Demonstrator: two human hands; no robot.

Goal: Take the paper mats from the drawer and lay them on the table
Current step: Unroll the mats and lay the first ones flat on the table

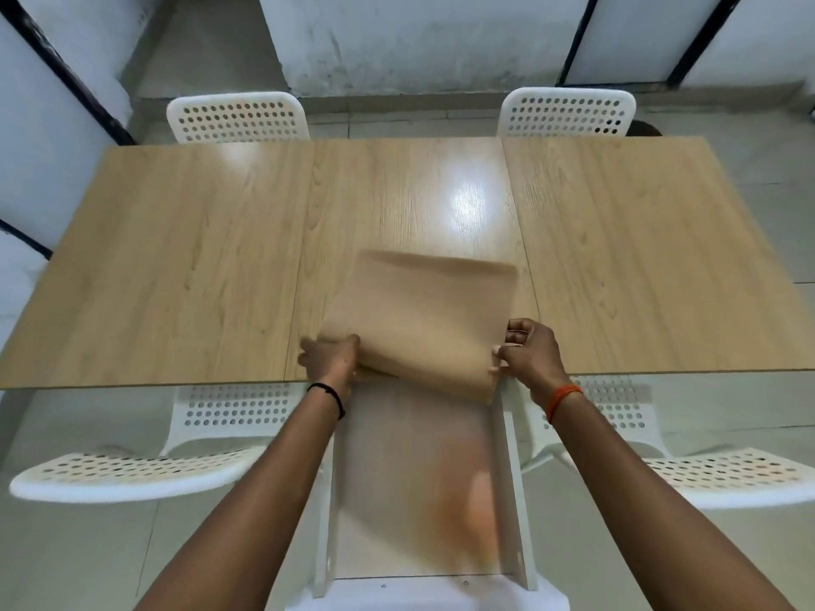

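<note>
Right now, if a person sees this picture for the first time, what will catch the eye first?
The brown paper mats, held over the near edge of the wooden table, with the left hand and right hand gripping their two sides. Below them the white drawer stands pulled open. White perforated chairs stand around the table.

Plain dining room, wooden table (176, 258), perforated white chairs (238, 116), tiled floor (88, 557)
</note>
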